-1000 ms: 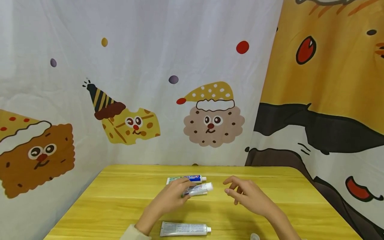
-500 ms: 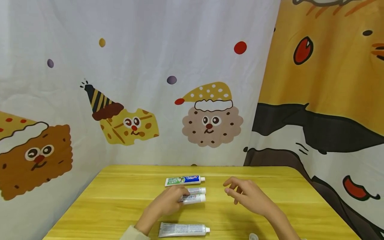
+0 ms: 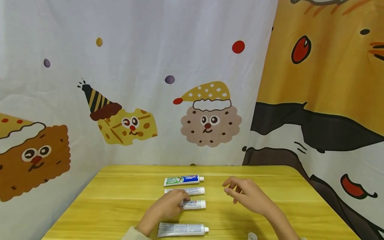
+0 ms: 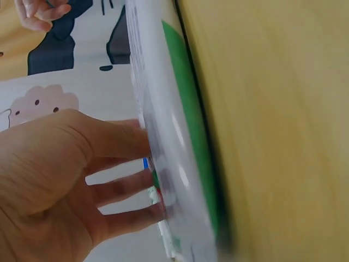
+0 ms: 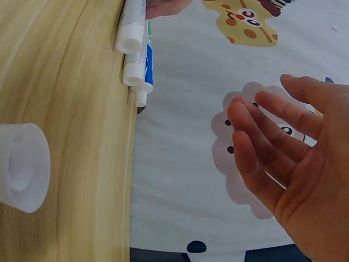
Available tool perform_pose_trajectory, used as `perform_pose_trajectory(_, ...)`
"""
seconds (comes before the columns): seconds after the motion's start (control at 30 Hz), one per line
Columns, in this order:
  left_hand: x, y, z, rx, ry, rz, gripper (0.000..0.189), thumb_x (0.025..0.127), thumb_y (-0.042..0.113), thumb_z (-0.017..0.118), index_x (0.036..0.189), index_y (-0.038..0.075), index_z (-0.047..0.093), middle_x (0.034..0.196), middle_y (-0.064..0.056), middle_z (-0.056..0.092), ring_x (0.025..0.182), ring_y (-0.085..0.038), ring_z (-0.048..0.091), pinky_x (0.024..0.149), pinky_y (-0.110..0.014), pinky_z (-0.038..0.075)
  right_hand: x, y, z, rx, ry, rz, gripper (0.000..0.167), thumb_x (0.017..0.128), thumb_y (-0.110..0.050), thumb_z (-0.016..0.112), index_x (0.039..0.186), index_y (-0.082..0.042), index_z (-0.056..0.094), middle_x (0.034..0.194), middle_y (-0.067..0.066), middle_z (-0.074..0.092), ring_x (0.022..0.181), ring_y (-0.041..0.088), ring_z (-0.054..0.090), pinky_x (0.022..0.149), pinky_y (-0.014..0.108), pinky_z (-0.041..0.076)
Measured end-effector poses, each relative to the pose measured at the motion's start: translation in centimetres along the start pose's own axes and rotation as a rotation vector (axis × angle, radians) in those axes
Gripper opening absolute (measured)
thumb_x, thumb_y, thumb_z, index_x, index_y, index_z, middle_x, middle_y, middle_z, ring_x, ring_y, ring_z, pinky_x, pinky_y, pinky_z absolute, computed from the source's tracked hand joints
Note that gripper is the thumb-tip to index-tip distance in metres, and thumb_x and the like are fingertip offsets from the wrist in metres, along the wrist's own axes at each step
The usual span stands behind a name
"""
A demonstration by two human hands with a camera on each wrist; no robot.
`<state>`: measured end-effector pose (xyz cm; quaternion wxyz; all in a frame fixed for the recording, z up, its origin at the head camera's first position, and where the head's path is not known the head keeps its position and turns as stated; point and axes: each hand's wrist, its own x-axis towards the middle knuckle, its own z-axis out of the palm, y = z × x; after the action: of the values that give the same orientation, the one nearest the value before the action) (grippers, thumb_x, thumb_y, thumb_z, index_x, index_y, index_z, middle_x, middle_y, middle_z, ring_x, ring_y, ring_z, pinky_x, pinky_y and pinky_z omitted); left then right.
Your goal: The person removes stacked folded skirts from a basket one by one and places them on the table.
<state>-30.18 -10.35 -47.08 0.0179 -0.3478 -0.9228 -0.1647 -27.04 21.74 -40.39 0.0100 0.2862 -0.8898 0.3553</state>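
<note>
My left hand (image 3: 170,203) grips a silver-white toothpaste tube (image 3: 195,204) with a wide white cap, its fingers covering the tube's left part. In the left wrist view, thumb and fingers end at the edge of a white tube with a green stripe (image 4: 180,125). Just beyond the gripped tube lies another whitish toothpaste tube (image 3: 195,191). Farther back is a green-and-blue toothpaste tube (image 3: 183,180); a flat silver toothpaste tube (image 3: 181,229) lies nearest the body. Off to the right, my right hand (image 3: 247,196) hovers with loosely bent fingers, holding nothing.
A small white cap (image 3: 252,236) stands at the front of the yellow wood-grain table (image 3: 120,186), also large at the left of the right wrist view. Behind the table's far edge hangs a curtain (image 3: 144,66) printed with cartoon figures.
The left hand has brought its tube down and toward the body, away from the two farther tubes, which now show more fully. The right hand stays nearly still.
</note>
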Motion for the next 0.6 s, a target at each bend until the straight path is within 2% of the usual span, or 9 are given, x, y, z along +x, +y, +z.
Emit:
perform_pose_trajectory(0.23, 0.06, 0.09, 0.42, 0.025, 0.013, -0.019, 0.037, 0.085, 0.002, 0.076, 0.119, 0.016, 0.075, 0.117, 0.003, 0.074, 0.109, -0.017, 0.069, 0.097, -0.037, 0.058, 0.05, -0.1, 0.02, -0.004, 0.0, 0.002, 0.028, 0.106, -0.038, 0.058, 0.118, -0.017, 0.071, 0.098, -0.001, 0.074, 0.062, 0.003, 0.064, 0.058, 0.026, 0.054)
perform_pose_trajectory(0.6, -0.12, 0.22, -0.11, 0.006, -0.008, -0.044, 0.041, 0.087, 0.007, 0.076, 0.127, 0.016, 0.073, 0.126, 0.002, 0.071, 0.116, -0.02, 0.068, 0.1, -0.038, 0.057, 0.14, -0.14, 0.23, -0.005, -0.002, -0.003, 0.025, 0.106, -0.035, 0.059, 0.117, -0.016, 0.071, 0.098, -0.001, 0.074, 0.062, 0.003, 0.064, 0.057, 0.026, 0.054)
